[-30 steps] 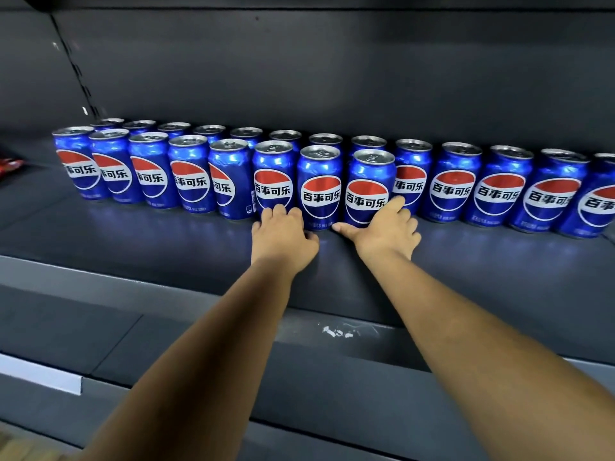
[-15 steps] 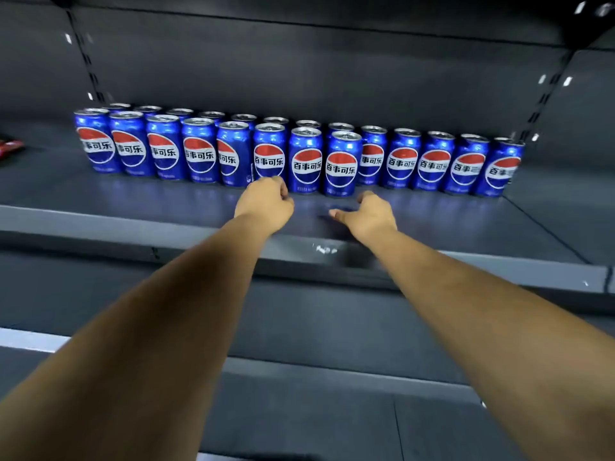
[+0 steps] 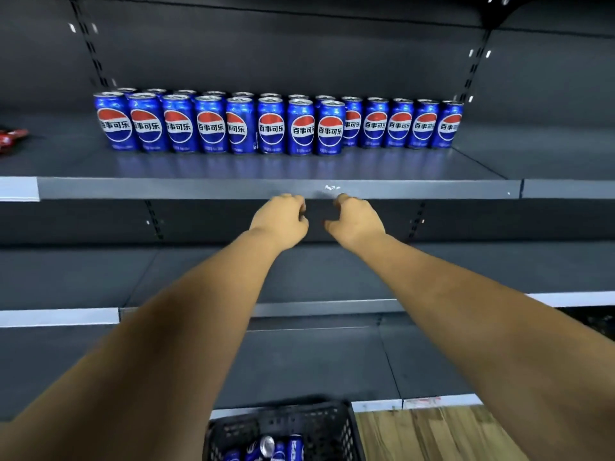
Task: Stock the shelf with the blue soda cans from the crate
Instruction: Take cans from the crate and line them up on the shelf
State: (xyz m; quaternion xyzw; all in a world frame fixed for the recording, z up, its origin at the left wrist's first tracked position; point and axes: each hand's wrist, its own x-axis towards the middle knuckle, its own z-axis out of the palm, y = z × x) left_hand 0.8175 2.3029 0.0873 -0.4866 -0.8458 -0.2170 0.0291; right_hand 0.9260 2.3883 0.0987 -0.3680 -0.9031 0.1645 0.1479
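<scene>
Several blue soda cans [image 3: 271,126] stand in two rows at the back of the dark grey shelf [image 3: 266,188]. My left hand [image 3: 281,217] and my right hand [image 3: 357,219] hang side by side in front of and just below the shelf's front edge, fingers loosely curled, holding nothing. A black plastic crate [image 3: 283,424] sits on the floor at the bottom of the view with more blue cans [image 3: 266,449] lying in it.
A red packet [image 3: 11,136] lies at the shelf's far left. Two lower shelves [image 3: 332,307] stick out beneath my arms. Wooden floor [image 3: 432,434] shows to the right of the crate. Slotted uprights run up the back wall.
Both hands have let go of the front-row cans and drawn back from the shelf to below its front edge. The view has pulled away and down, bringing the crate into sight.
</scene>
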